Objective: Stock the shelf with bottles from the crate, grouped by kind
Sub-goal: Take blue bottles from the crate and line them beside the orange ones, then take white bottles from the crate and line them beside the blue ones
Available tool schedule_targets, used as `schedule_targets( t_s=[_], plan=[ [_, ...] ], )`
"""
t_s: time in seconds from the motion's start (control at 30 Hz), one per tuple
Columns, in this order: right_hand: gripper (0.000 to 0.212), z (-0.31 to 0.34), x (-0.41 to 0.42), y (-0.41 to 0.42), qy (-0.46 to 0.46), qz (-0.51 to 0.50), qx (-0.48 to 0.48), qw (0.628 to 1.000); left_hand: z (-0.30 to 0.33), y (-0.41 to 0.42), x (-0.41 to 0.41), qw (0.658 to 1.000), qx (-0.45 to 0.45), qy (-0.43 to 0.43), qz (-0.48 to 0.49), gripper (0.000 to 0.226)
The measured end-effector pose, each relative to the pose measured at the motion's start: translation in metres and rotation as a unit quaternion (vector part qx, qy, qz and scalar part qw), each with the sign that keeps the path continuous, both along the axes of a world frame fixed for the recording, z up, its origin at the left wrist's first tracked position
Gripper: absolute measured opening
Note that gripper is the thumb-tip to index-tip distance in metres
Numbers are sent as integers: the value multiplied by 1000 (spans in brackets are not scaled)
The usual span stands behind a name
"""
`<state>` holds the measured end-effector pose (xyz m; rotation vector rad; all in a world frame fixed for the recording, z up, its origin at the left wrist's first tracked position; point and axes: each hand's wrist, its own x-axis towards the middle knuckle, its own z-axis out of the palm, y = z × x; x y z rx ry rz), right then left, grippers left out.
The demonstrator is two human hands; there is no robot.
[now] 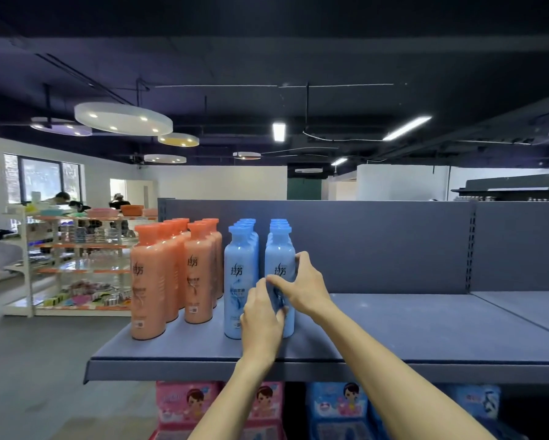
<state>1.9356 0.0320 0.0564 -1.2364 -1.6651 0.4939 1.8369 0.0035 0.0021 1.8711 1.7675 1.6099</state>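
On the grey shelf (409,328) stand two rows of orange bottles (149,281) at the left and two rows of blue bottles (239,274) beside them. The front bottle of the right blue row (279,258) stands upright near the shelf's front. My left hand (262,322) grips its lower body from the front-left. My right hand (304,284) holds its right side, with the thumb across the label and the fingers behind. The crate is out of view.
The shelf runs bare to the right of the blue rows, with a grey back panel (377,246) behind. Pink and blue packages (339,408) fill the level below. A white rack with small goods (76,265) stands far left, people behind it.
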Motion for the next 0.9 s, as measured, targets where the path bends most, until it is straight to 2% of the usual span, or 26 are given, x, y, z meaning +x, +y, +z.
schedule_targets(
  t_s=[0.17, 0.3, 0.37, 0.47, 0.6, 0.77, 0.9],
  plan=[
    [51, 0, 0, -17, -16, 2, -35, 999, -8, -12, -4, 999, -5, 19, -26, 51],
    [70, -11, 15, -32, -42, -18, -11, 999, -12, -29, -16, 999, -9, 49, -9, 69],
    [72, -13, 23, -41, -49, -19, 4, 999, -8, -38, -18, 999, -1, 42, 0, 69],
    [61, -21, 31, -62, -59, -8, 23, 998, -14, -62, -13, 999, 25, 41, 4, 61],
    [54, -40, 38, -100, -62, 27, 42, 997, -44, -99, -3, 991, 87, 103, 26, 44],
    [48, -89, 58, -127, -80, 42, 37, 995, -93, -108, -3, 997, 46, 55, 0, 41],
    [49, -176, 80, -143, -98, 59, -54, 992, -167, -126, 3, 997, -56, 46, -24, 38]
  ],
)
